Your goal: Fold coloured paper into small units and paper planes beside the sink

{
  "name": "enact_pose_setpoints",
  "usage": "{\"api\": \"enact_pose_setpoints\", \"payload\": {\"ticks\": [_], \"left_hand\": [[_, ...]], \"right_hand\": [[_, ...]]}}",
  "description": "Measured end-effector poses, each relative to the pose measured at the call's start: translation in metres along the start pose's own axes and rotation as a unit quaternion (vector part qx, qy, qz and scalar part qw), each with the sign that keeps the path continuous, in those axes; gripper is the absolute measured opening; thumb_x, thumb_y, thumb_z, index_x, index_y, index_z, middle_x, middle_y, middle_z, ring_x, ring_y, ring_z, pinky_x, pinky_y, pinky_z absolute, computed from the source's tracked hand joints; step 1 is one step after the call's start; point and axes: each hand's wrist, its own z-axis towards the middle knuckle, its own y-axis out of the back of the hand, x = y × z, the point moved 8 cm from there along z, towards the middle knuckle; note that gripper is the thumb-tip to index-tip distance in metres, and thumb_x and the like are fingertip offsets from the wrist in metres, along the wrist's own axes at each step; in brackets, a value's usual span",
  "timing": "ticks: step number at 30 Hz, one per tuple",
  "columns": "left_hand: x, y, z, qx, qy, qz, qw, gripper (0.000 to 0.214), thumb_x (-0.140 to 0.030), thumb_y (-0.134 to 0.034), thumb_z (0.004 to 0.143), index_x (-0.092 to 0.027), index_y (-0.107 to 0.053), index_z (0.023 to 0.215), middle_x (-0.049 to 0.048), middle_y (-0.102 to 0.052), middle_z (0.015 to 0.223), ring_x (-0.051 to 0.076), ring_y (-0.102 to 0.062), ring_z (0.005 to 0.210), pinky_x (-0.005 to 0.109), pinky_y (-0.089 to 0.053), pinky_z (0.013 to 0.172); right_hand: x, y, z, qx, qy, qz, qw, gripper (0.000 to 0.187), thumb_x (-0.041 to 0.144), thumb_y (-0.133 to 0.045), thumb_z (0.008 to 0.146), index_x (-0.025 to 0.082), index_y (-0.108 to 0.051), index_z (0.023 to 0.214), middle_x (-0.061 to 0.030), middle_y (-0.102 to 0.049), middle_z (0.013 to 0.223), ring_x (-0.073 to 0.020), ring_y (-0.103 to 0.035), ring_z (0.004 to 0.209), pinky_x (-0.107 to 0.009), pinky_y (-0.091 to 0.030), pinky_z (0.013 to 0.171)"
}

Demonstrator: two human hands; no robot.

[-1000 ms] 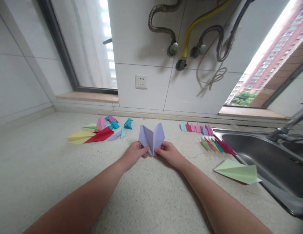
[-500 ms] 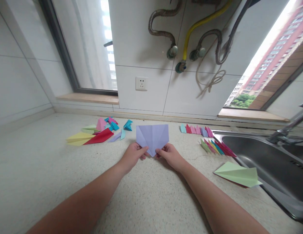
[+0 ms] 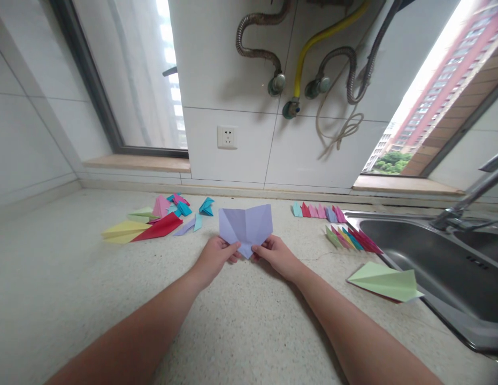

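Note:
A creased sheet of purple paper [image 3: 246, 224], folded to a point at its near end, is held up over the speckled countertop [image 3: 232, 321]. My left hand [image 3: 220, 252] pinches its lower left edge, thumb on top and fingers behind. On the other side, my right hand [image 3: 273, 252] grips the lower right edge the same way. The paper's upper edge dips at the centre crease, and its two sides angle up like shallow wings. Both hands sit close to the pointed tip; the fingers behind the paper are partly hidden.
Folded papers, among them a red one [image 3: 157, 228] and a yellow one [image 3: 122, 232], lie at the left. On the right are a row of small folded pieces [image 3: 319, 212], a row of colourful paper planes [image 3: 353, 239], a light green paper plane [image 3: 387, 280] and a steel sink [image 3: 425, 267].
The purple paper has bent more along its centre crease, its upper edge now dipping in the middle. Both hands keep their hold. The whole view has shifted slightly.

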Motion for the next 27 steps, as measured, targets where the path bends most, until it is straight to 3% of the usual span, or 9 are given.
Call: {"api": "enact_pose_setpoints", "payload": {"ticks": [6,11,16,22,27], "left_hand": [[0.005,-0.003,-0.002,-0.014,0.005,0.074,0.997,0.032,-0.043,-0.067,0.080,-0.012,-0.073,0.088,0.0107,-0.072,0.073,0.020,-0.066,0.064,0.031,-0.052,0.062],[0.007,-0.008,-0.007,0.011,0.006,0.093,0.996,0.036,-0.043,-0.068,0.078,-0.014,-0.072,0.100,0.0109,-0.074,0.086,0.021,-0.066,0.074,0.029,-0.050,0.062],[-0.008,-0.017,-0.012,0.065,-0.050,0.113,0.990,0.038,-0.037,-0.068,0.079,-0.017,-0.070,0.111,0.0105,-0.073,0.102,0.023,-0.065,0.091,0.032,-0.049,0.078],[-0.001,-0.013,-0.008,0.045,-0.025,0.132,0.990,0.034,-0.041,-0.063,0.082,-0.015,-0.069,0.103,0.0084,-0.071,0.085,0.019,-0.062,0.072,0.027,-0.047,0.060],[0.007,-0.009,-0.003,0.038,-0.017,0.134,0.990,0.032,-0.042,-0.061,0.082,-0.013,-0.069,0.093,0.0073,-0.067,0.076,0.017,-0.060,0.065,0.026,-0.046,0.056]], "right_hand": [[-0.007,0.004,0.002,-0.015,0.014,-0.036,0.999,0.022,0.037,-0.065,0.082,0.017,-0.062,0.090,-0.0037,-0.066,0.078,-0.0142,-0.057,0.065,-0.029,-0.046,0.066],[-0.008,0.002,0.003,-0.001,0.023,-0.035,0.999,0.023,0.038,-0.065,0.082,0.017,-0.060,0.092,-0.0032,-0.065,0.079,-0.0138,-0.056,0.066,-0.028,-0.045,0.065],[-0.010,0.003,0.002,0.001,0.007,-0.031,1.000,0.026,0.040,-0.066,0.082,0.018,-0.054,0.079,0.0001,-0.060,0.066,-0.0126,-0.053,0.060,-0.027,-0.043,0.063],[-0.009,0.004,0.002,-0.005,0.013,-0.043,0.999,0.024,0.040,-0.066,0.083,0.017,-0.057,0.083,-0.0007,-0.060,0.070,-0.0132,-0.054,0.063,-0.028,-0.043,0.064],[-0.005,0.003,0.001,0.002,0.023,-0.027,0.999,0.024,0.038,-0.066,0.082,0.016,-0.059,0.088,-0.0013,-0.062,0.074,-0.0135,-0.055,0.065,-0.029,-0.044,0.065]]}}
